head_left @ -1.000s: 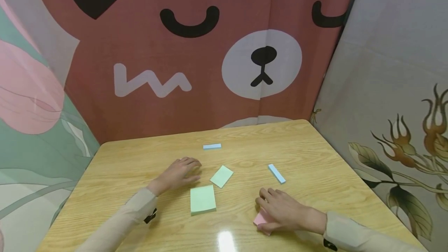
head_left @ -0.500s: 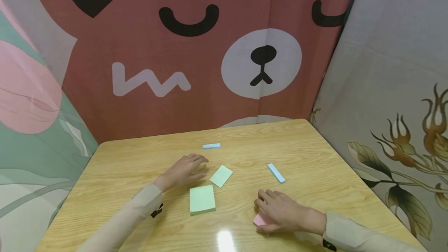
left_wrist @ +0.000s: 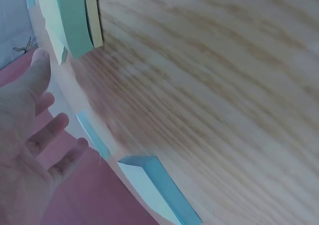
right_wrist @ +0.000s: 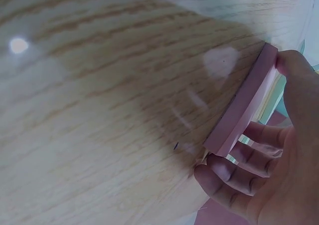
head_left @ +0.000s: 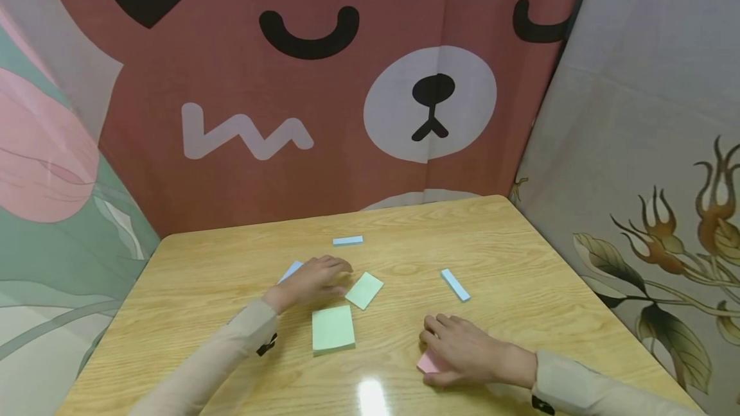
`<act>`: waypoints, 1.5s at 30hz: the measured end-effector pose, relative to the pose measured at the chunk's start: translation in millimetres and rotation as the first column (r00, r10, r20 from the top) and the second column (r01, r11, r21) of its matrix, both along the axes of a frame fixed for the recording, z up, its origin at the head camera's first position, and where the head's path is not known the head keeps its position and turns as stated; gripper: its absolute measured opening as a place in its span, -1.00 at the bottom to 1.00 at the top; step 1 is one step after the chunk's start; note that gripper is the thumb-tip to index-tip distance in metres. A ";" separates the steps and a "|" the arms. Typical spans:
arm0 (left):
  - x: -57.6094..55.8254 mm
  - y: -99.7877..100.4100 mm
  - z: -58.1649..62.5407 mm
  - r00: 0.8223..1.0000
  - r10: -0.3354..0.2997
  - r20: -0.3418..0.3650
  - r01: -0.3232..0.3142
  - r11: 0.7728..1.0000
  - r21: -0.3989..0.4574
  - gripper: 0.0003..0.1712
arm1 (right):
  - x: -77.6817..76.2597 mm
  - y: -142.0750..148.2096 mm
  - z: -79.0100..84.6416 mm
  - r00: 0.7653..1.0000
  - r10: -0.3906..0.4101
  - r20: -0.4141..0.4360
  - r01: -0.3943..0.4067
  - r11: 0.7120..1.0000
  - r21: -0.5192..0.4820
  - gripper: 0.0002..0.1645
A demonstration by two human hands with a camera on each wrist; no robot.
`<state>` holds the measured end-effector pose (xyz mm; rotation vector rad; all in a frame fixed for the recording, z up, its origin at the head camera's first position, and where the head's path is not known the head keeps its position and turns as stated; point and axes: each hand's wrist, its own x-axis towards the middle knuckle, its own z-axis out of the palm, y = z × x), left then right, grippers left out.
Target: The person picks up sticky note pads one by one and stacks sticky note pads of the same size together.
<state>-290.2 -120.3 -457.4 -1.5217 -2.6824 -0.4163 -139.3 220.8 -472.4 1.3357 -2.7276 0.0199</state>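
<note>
My right hand [head_left: 465, 348] grips a pink sticky-note pad [head_left: 429, 362] on the table. In the right wrist view its thumb is at one end of the pad [right_wrist: 244, 103] and fingertips are at the other. My left hand [head_left: 312, 281] hovers over the table with loosely extended fingers and holds nothing. Its fingertips are just left of a small green note pad [head_left: 365, 290]. A larger, thick green pad [head_left: 333, 329] lies nearer me. Partly hidden behind the left hand is a blue pad [head_left: 291, 270], whose thick edge shows in the left wrist view.
A narrow light-blue pad [head_left: 347, 241] lies toward the back of the wooden table [head_left: 231, 255]. Another narrow blue pad [head_left: 455, 285] lies at an angle beyond the right hand. A bear-print curtain [head_left: 248, 185] hangs at the back edge, with a floral curtain [head_left: 578, 165] on the right.
My left hand has moved right toward the small green pad, and the blue pad behind it now shows. My right hand stays on the pink pad.
</note>
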 end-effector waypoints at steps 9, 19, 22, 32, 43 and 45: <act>-2.5 9.2 -3.0 0.998 -0.065 -0.003 0.065 0.998 0.009 -0.39 | -0.2 -0.1 -0.2 1.000 -0.007 0.012 0.007 1.000 0.004 -0.32; 1.4 16.6 -1.4 0.983 -0.033 0.178 0.041 0.998 -0.041 -0.28 | 1.2 -0.4 -1.5 1.000 0.009 -0.016 -0.010 1.000 -0.013 -0.35; 1.7 18.6 -1.2 0.982 -0.038 0.184 0.047 0.998 -0.045 -0.30 | 1.6 -0.9 -1.4 1.000 0.006 -0.021 -0.006 1.000 -0.008 -0.35; 1.7 21.6 -3.9 0.984 -0.027 0.178 0.044 0.994 -0.096 -0.38 | 2.2 -1.2 -0.6 0.999 0.002 -0.032 -0.002 1.000 -0.005 -0.36; 0.1 24.9 -1.5 0.987 0.001 0.163 0.025 0.988 -0.155 -0.39 | 1.5 -1.4 -1.3 0.999 0.010 -0.042 -0.010 1.000 -0.011 -0.38; 0.0 25.2 -2.2 0.988 -0.007 0.157 0.032 0.987 -0.155 -0.39 | 1.5 -1.2 -2.3 0.999 0.007 -0.039 -0.007 1.000 -0.008 -0.37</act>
